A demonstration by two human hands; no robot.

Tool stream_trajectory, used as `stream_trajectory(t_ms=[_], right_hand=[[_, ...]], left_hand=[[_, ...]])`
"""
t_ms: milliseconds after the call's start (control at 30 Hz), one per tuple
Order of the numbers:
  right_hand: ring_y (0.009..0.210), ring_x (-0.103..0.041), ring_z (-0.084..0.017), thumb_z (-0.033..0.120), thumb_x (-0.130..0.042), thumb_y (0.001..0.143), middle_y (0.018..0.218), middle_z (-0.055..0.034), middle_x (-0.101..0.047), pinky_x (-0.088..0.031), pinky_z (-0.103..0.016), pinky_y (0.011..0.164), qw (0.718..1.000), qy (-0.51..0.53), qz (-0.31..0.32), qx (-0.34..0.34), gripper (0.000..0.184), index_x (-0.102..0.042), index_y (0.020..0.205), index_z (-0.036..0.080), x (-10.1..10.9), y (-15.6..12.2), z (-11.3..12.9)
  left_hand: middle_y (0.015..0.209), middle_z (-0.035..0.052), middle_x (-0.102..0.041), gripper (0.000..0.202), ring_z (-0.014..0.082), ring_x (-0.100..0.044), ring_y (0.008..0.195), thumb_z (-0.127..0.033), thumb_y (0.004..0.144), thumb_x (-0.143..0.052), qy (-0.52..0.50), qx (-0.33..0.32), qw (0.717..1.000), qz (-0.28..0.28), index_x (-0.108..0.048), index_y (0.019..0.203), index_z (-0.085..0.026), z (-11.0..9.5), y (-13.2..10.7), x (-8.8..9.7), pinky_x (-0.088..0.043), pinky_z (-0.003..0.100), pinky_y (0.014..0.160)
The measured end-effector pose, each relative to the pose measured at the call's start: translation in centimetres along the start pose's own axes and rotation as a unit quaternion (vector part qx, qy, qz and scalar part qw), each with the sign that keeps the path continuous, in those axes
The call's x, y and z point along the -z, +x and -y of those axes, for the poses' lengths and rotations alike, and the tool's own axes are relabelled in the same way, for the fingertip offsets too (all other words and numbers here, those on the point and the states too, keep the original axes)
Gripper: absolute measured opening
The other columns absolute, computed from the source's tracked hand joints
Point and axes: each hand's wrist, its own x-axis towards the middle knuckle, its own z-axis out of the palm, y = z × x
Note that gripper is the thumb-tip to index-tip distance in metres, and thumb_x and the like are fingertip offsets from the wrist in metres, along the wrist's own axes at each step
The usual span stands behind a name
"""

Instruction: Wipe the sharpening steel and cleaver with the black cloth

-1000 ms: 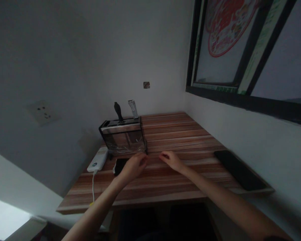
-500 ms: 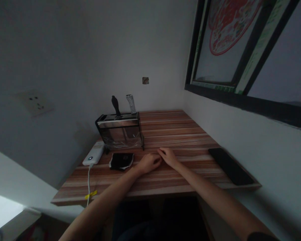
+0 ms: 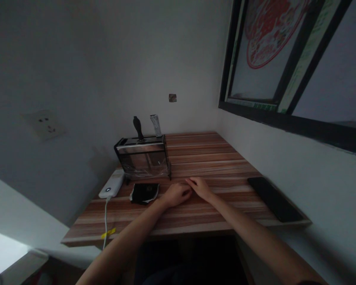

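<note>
Black packet [image 3: 144,194] is lying on the tabletop [image 3: 201,158], beside your left hand [image 3: 176,194]. Both it and your right hand [image 3: 199,187] are resting loosely curled, apparently touching; whether they are gripping anything, I cannot tell. Holding them low is probably steadying your fingers.

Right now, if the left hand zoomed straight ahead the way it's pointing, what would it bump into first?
Most likely the right hand. It sits just ahead of the left hand, so close that the two may be touching; in this dim picture I can't be sure.
</note>
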Motion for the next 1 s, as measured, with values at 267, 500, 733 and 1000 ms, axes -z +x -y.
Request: stream_trajectory(t_ms=[267, 500, 733, 1000], right_hand=[[0.057, -0.049, -0.015, 0.054, -0.039, 0.093, 0.056, 0.0, -0.052, -0.032, -0.026, 0.057, 1.0, -0.003, 0.005, 0.006, 0.051, -0.05, 0.057, 0.019, 0.08, 0.01, 0.05], [0.057, -0.048, -0.015, 0.057, -0.037, 0.093, 0.056, 0.0, -0.054, -0.031, -0.026, 0.057, 1.0, -0.003, 0.005, 0.006, 0.054, -0.05, 0.057, 0.019, 0.1, -0.05, 0.13], [0.056, -0.048, -0.014, 0.055, -0.038, 0.094, 0.056, -0.0001, -0.054, -0.03, -0.026, 0.057, 1.0, -0.003, 0.007, 0.005, 0.052, -0.05, 0.057, 0.019, 0.07, -0.1, 0.1], [0.058, -0.049, -0.015, 0.054, -0.038, 0.094, 0.057, -0.0006, -0.055, -0.032, -0.026, 0.059, 1.0, 0.0, 0.01, 0.012, 0.052, -0.051, 0.058, 0.019, 0.05, -0.13, 0.09]], left_hand=[[0.09, 0.0051, -0.074, 0.019, 0.0173, -0.067, 0.081, -0.024, 0.09, -0.05, 0.006, -0.008, 1.0, 0.008, -0.069, 0.086, -0.02, -0.1, -0.02, 0.21, -0.046, 0.022, 0.073], [0.09, 0.0056, -0.073, 0.02, 0.0177, -0.067, 0.082, -0.024, 0.09, -0.05, 0.005, -0.007, 1.0, 0.01, -0.069, 0.087, -0.019, -0.29, -0.09, 0.42, -0.046, 0.023, 0.073], [0.089, 0.0061, -0.074, 0.02, 0.0181, -0.068, 0.081, -0.022, 0.09, -0.05, 0.005, -0.008, 1.0, 0.012, -0.069, 0.086, -0.019, -0.16, -0.02, 0.25, -0.046, 0.023, 0.072], [0.091, 0.0068, -0.074, 0.019, 0.0185, -0.068, 0.083, -0.023, 0.09, -0.051, 0.003, -0.008, 1.0, 0.01, -0.069, 0.086, -0.018, -0.28, 0.02, 0.41, -0.046, 0.023, 0.074]])
